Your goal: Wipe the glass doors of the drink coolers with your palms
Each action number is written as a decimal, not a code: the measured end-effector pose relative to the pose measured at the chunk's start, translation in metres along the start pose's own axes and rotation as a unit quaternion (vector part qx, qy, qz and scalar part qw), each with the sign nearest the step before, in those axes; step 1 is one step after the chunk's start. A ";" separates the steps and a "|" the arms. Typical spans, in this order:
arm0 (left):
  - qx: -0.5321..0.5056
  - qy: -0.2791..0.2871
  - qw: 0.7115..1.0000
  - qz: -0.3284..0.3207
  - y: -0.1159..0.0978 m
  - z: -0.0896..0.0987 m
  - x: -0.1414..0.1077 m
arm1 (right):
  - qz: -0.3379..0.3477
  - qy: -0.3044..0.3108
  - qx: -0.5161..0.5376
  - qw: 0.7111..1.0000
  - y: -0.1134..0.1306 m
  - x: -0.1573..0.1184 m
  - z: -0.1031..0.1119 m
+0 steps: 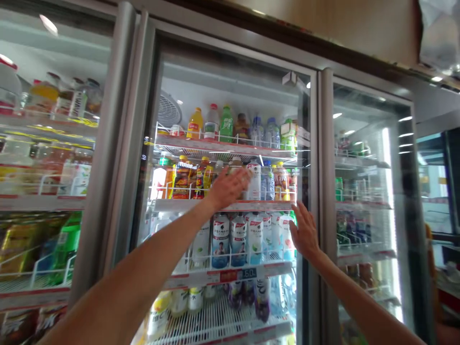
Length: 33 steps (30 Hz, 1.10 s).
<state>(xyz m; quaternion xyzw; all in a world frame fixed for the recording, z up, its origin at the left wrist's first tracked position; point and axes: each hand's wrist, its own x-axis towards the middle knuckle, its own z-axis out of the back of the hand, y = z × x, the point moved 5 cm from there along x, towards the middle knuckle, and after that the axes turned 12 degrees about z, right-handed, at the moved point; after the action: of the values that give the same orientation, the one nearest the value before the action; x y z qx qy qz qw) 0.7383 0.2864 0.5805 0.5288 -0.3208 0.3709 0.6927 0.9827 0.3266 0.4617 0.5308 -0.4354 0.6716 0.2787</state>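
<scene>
My left hand (232, 186) is stretched out, fingers extended and holding nothing, in front of the second shelf of a lit drinks fridge. A white-labelled bottle (255, 179) is just beyond its fingertips, and dark-labelled bottles with yellow caps (182, 178) stand to its left. Lower and to the right, my right hand (304, 229) is raised with its fingers apart beside the right frame of the middle door (313, 158). Whether either hand touches the glass, I cannot tell. Blue and white bottles (238, 239) fill the third shelf between my arms.
Upright metal door handles (108, 158) divide the fridge into bays. More drinks show behind the left glass, including a green bottle (66, 247). The top shelf carries a yellow bottle (195, 123) and a green bottle (226, 123). Purple bottles (262, 299) are on the low rack.
</scene>
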 end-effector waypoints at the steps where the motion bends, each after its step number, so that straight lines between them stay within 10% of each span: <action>1: 0.007 -0.017 0.997 0.072 0.014 0.005 0.011 | -0.003 -0.002 -0.001 1.000 -0.003 -0.001 0.003; 4: 0.000 -0.018 0.995 0.103 0.008 0.000 0.013 | -0.002 0.001 0.002 1.000 -0.006 -0.007 0.010; 10: -0.060 0.087 0.969 -0.221 -0.086 -0.037 -0.044 | -0.006 0.031 0.008 0.999 -0.004 -0.020 0.013; 17: -0.040 -0.032 0.994 0.096 -0.022 -0.013 0.035 | -0.016 0.047 0.007 0.999 -0.009 -0.034 0.025; 23: -0.082 0.034 0.968 -0.234 -0.118 -0.051 -0.004 | 0.000 0.093 -0.006 0.996 -0.013 -0.061 0.050; 29: -0.087 0.023 0.995 -0.037 -0.120 -0.063 0.070 | -0.025 0.106 -0.033 0.994 -0.027 -0.074 0.085; 33: -0.123 0.062 0.981 -0.138 -0.190 -0.081 0.017 | -0.022 0.126 -0.033 0.991 -0.028 -0.085 0.101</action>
<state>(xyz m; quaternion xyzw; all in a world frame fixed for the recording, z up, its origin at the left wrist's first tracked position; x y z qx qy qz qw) 0.9138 0.3360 0.4814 0.4549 -0.2447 0.2617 0.8153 1.0776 0.2586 0.3941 0.4424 -0.4066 0.7119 0.3635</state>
